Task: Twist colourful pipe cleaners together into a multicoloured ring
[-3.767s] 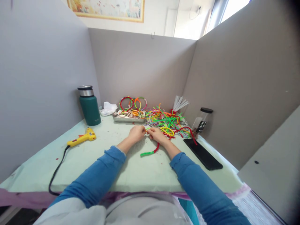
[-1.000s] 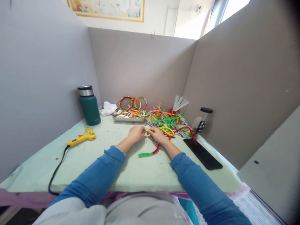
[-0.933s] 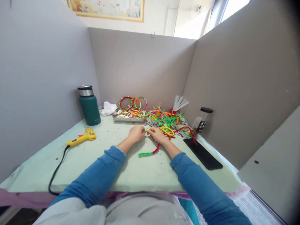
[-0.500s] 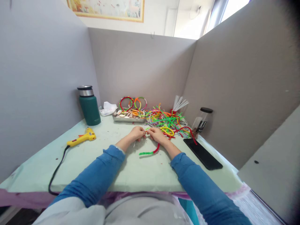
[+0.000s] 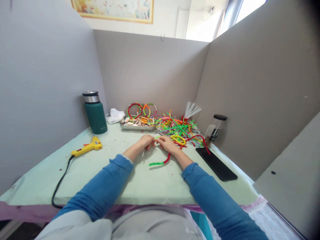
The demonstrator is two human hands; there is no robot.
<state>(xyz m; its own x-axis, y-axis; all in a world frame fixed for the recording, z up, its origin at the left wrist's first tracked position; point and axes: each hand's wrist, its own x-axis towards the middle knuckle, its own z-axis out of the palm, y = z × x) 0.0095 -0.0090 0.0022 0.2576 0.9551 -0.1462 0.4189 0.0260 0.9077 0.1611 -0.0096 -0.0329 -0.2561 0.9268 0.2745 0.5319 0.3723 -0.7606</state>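
Grey panels (image 5: 150, 66) wall in three sides of my table (image 5: 160, 191), whose pale cloth runs down between my forearms to the near edge, giving my wrists room that way. The heap (image 5: 175, 125) of bright stems spreads toward the far right corner, one red stem trailing onto the phone (image 5: 217, 164) beside the right edge. The bottle (image 5: 96, 118) stands upright at the far left corner, its small mark too faint to read. My tray (image 5: 137, 128) of shells sits along the far edge. By the left edge lies the glue gun (image 5: 90, 146), stickers illegible, its cord dipping over the near edge. The jar (image 5: 215, 130) near the right edge has a black label with white print I can't make out. My right hand (image 5: 167, 144) is pinched on the strip (image 5: 166, 159), red with a green end, which hangs out toward the table's middle. My left hand (image 5: 146, 141), almost touching it, has its fingers curled closed on a thin white strand (image 5: 143, 154).
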